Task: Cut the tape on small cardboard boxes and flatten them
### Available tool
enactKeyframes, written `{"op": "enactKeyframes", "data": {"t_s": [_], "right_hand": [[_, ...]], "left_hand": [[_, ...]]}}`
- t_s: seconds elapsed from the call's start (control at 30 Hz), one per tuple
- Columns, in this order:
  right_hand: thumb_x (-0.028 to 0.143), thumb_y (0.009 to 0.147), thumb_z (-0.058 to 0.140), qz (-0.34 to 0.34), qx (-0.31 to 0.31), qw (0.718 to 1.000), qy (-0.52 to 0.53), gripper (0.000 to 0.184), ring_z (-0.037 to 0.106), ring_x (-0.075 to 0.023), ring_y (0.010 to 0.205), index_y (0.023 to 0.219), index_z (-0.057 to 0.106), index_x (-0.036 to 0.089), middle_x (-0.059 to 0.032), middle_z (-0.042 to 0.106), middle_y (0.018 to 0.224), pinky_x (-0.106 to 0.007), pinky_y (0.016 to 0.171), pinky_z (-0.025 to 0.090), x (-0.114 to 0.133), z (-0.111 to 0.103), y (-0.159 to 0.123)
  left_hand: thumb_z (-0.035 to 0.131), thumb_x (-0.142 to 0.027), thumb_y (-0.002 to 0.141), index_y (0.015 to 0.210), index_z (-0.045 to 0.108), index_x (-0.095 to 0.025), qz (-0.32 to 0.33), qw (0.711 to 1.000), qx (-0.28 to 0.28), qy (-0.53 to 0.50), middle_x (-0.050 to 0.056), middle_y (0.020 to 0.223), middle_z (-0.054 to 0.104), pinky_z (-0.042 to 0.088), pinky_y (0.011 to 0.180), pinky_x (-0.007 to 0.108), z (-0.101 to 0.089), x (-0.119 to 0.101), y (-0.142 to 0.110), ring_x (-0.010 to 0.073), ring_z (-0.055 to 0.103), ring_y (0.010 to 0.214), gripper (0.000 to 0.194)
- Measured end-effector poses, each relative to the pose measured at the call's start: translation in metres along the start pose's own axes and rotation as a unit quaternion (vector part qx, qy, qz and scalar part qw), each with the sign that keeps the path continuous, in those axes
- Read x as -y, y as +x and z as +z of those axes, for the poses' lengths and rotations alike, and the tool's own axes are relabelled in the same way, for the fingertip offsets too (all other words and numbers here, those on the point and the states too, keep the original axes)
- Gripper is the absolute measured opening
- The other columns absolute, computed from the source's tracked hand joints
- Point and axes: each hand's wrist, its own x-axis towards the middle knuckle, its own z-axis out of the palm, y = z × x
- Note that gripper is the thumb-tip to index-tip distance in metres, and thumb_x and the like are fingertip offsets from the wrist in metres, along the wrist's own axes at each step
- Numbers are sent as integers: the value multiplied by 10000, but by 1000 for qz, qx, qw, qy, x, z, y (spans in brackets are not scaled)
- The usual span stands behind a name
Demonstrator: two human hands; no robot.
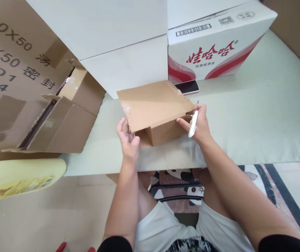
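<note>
A small brown cardboard box point(169, 130) lies at the near edge of the cloth-covered table, its wide flap point(155, 105) facing up and its left end partly open. My right hand point(201, 124) is closed around a white-handled utility knife point(193, 124) with a thin dark tip, and my thumb rests against the box's right end. At the left end is my left hand point(129, 141), fingers loosely bent and thumb apart, close beside the flap's corner. Whether it presses on the cardboard I cannot tell.
Behind the box lies a phone point(188, 86), in front of a white and red carton point(218, 52) and large white boxes point(129, 66). Brown cartons point(66, 122) stand left, near a pale yellow bottle point(21, 178). The pale green tablecloth point(257, 115) extends right.
</note>
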Motion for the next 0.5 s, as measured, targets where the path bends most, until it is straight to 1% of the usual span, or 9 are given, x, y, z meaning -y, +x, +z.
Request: {"op": "enactKeyframes", "data": {"t_s": [0.07,0.13,0.2,0.27,0.33,0.4,0.43,0.5], "right_hand": [[502,620,833,8,21,1000,0,702,421,-141,660,1009,287,294,72,430,832,-339,701,393,0,-2,-2],[486,639,823,2,55,998,31,678,434,-145,656,1008,288,296,81,405,800,-322,675,389,0,-4,-4],[476,665,801,1,86,994,63,648,460,-144,668,1001,278,296,76,419,814,-310,666,389,0,-5,-6],[482,672,792,9,81,995,59,638,469,-142,669,997,276,295,73,433,821,-305,659,383,1,-7,-9],[491,694,773,17,41,998,33,604,434,-139,645,995,288,293,80,405,786,-302,640,364,3,-9,-11],[495,755,720,14,-21,1000,4,510,390,-143,628,992,318,288,82,354,752,-305,623,346,4,-13,-12],[487,785,693,10,-54,998,-12,455,377,-146,628,986,337,285,77,344,749,-310,621,343,5,-15,-12],[462,812,671,1,-124,991,-51,383,384,-150,642,962,370,279,64,364,758,-319,630,353,4,-20,-13]], "left_hand": [[619,-821,811,1585,110,-446,-6,999,39,6,146,1614,425,509,1134,510,4,1,-1,324,548,1439,999],[633,-841,788,1591,-9,-481,-14,998,67,-7,154,1645,380,534,1102,513,5,3,0,321,578,1408,1089],[654,-853,763,1582,-46,-511,-18,997,75,-29,153,1640,391,563,1061,505,4,5,2,317,620,1360,1131],[692,-815,768,1584,-39,-505,-19,997,66,-43,152,1584,466,567,1055,504,2,4,4,310,638,1338,1139],[722,-742,804,1596,-53,-467,-28,997,49,-49,146,1445,591,573,1044,494,2,1,3,284,691,1252,1142],[747,-692,816,1608,-90,-437,-50,996,43,-53,129,1311,669,602,984,459,4,-5,2,252,752,1093,1180],[763,-684,806,1611,-110,-433,-62,995,45,-56,125,1280,685,615,948,439,5,-7,1,241,766,1030,1214],[796,-677,771,1612,-147,-441,-81,993,52,-65,124,1279,696,628,903,421,6,-11,-1,241,774,988,1285]]}}
